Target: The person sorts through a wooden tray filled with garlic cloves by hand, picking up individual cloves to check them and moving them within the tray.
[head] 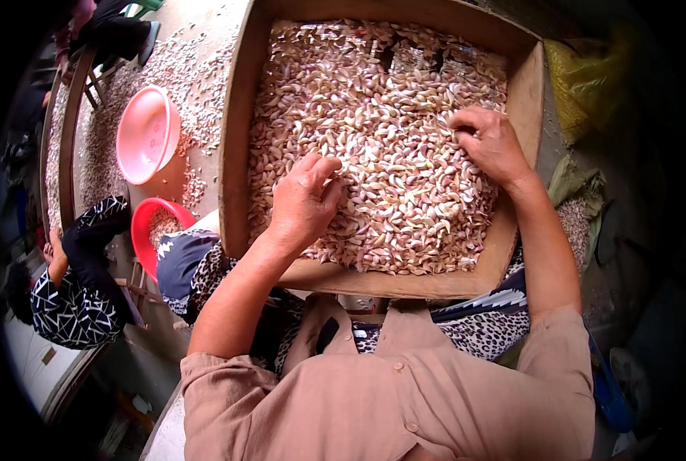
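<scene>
A wooden-framed tray (377,280) lies before me, its mesh bottom showing through in patches at the far end. Unpeeled garlic cloves (389,167) cover most of it in a loose layer. My left hand (307,199) is over the left middle of the cloves, thumb and fingers bent close together. Over the right side, near the tray's right wall, my right hand (487,141) has its fingers curled towards the thumb. Whether either hand pinches a clove cannot be made out, as the fingertips are partly hidden.
Left of the tray stand a pink plastic basin (147,135) and a red basin (147,230) with cloves inside. Loose cloves (198,75) cover the floor. A co-worker (80,294) sits at another wooden tray (69,138). Right are a yellow woven sack (579,86) and an opened sack (573,225) of cloves.
</scene>
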A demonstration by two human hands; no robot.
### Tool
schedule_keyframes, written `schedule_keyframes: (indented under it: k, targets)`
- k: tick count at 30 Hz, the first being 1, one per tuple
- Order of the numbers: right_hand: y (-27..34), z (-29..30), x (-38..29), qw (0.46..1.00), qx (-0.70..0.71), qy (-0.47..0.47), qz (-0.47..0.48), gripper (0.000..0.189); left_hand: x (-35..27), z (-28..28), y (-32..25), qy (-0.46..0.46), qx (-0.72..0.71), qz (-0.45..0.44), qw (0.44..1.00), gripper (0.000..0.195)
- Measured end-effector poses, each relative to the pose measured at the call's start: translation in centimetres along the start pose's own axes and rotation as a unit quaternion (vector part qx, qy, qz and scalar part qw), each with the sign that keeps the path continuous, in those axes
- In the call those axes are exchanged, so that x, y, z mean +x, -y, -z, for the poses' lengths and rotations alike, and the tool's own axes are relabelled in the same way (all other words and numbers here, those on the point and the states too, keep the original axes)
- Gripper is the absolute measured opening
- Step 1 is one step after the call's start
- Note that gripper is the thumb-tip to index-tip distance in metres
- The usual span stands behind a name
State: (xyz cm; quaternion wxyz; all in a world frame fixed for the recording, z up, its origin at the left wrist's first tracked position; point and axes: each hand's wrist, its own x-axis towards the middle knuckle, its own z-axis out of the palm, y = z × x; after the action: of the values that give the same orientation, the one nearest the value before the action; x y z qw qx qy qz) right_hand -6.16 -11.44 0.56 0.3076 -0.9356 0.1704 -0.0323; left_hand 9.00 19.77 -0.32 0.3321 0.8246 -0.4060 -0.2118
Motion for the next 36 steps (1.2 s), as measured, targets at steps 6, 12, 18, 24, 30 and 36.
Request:
schedule_keyframes:
  k: [6,12,18,24,30,36]
  targets:
    - [1.1,-1.5,-0.2,0.997,0.024,0.058,0.046,0.029,-0.3,-1.2,-0.5,0.027,-0.009,0.016,0.999,0.020]
    - [1.5,-2.5,-0.1,0.993,-0.059,0.093,0.042,0.019,-0.1,-1.1,-0.7,0.020,0.002,0.009,1.000,0.021]
    - [1.1,-2.1,-0.4,0.990,-0.031,0.136,0.027,0.014,1.1,-0.6,0.5,-0.030,0.003,0.046,0.998,0.024]
    - [1.4,0.0,-0.1,0.977,-0.001,0.213,0.002,0.018,0.8,-0.9,-0.9,0.029,0.048,0.060,0.997,0.034]
    - [0.6,-1.0,-0.4,0.998,-0.025,0.058,0.015,0.021,-0.7,-3.5,-1.4,0.059,0.054,-0.032,0.996,0.041]
    - [1.6,-1.9,0.0,0.995,-0.042,0.090,0.025,0.018,-2.0,-5.4,-2.0,0.043,0.083,-0.117,0.989,0.038]
